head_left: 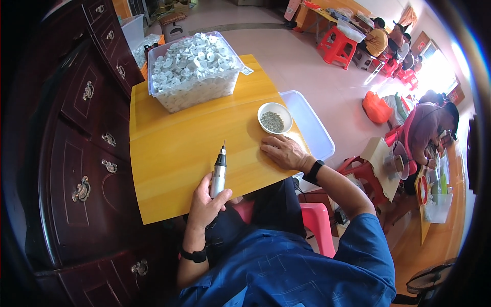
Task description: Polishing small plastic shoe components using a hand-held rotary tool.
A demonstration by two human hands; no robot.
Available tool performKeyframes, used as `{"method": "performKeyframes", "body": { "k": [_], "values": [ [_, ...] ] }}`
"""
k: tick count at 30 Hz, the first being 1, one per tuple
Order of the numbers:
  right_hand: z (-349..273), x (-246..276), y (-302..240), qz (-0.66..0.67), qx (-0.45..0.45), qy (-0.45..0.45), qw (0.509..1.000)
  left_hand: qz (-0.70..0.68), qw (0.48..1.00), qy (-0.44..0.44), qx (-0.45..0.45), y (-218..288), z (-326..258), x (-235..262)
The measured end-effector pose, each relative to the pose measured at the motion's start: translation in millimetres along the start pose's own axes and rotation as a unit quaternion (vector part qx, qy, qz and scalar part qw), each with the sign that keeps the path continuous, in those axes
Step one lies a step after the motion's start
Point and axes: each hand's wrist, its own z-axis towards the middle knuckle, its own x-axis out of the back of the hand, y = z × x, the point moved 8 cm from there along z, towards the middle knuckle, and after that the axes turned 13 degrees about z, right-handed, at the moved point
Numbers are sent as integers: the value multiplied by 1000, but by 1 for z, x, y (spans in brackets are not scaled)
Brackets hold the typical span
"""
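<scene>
My left hand (205, 202) is wrapped round a silver and black electric screwdriver (219, 174), its thin bit pointing up and away from me. The tool is at the near edge of the yellow table (179, 153). My right hand (285, 152) rests palm down on the tabletop, fingers stretched out and holding nothing visible. Just beyond those fingers stands a white bowl (287, 114) with many small metal screws (272, 122) in it. A clear plastic bin (194, 94), heaped with white round plastic parts (197, 59), stands at the table's far side.
Dark wooden drawers (76, 179) line the left side. An empty translucent tray (319, 135) sits low beside the table's right edge. Under me is a pink stool (318, 225). Several people work at other tables on the right, among red stools (337, 47); one person (432, 125) sits nearby.
</scene>
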Motion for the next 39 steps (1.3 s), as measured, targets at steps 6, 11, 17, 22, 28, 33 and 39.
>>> {"method": "performKeyframes", "body": {
  "k": [6,11,17,22,28,33,39],
  "values": [
    [-13,2,12,-6,23,-1,1000,-8,1000,-4,7,0,2,-2],
    [-24,15,17,-21,38,-12,999,-6,1000,-16,12,-4,2,-3],
    [-42,32,75,-63,-83,-5,995,1,1000,-10,4,-3,0,-4],
    [-75,78,146,-136,-259,113,949,3,1000,-18,13,-3,1,-6],
    [-60,88,141,-46,-313,171,933,25,1000,10,15,-11,3,-4],
    [-33,74,132,182,-384,221,878,36,999,13,12,-14,7,-2],
    [-17,50,124,346,-453,131,811,244,960,132,25,-19,-1,63]
  ]
}}
